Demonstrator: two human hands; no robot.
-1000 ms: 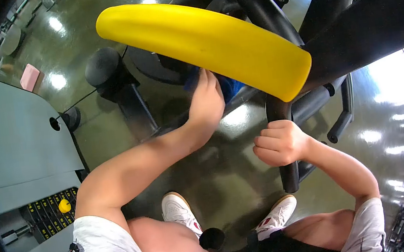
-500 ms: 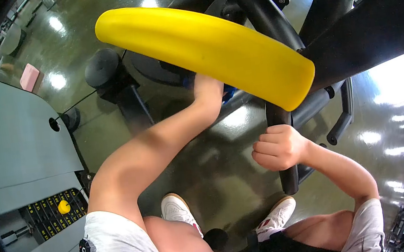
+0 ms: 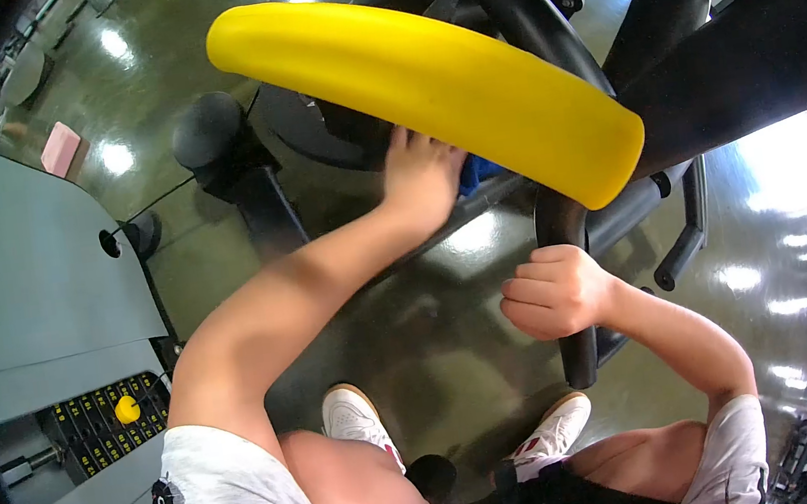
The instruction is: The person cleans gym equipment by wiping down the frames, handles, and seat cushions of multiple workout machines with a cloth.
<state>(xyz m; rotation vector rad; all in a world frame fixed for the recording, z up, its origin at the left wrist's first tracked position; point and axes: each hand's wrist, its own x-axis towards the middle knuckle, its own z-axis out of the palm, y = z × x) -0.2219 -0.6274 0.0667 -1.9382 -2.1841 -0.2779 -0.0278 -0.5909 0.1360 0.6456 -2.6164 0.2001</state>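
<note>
A long curved yellow pad (image 3: 435, 97) spans the upper middle of the view, in front of black machine tubing. My left hand (image 3: 423, 179) is at its lower edge, with the fingertips partly hidden behind it. Bunched blue cloth (image 3: 481, 174) shows beside those fingers, in the left hand's grip; the pad covers the rest. My right hand (image 3: 558, 291) is wrapped in a fist around a black handle (image 3: 579, 356), which hangs down below the pad's right end.
A grey machine housing (image 3: 33, 267) with a numbered weight stack (image 3: 102, 425) and yellow pin knob (image 3: 128, 409) stands at left. A black round-ended post (image 3: 210, 135) rises near it. Thick black tubes (image 3: 734, 70) fill the upper right. A pink block (image 3: 61, 148) lies on the floor.
My left hand has come out from behind the yellow pad, so its back and some fingers now show. The blue cloth appears farther right. My right hand stays on the handle.
</note>
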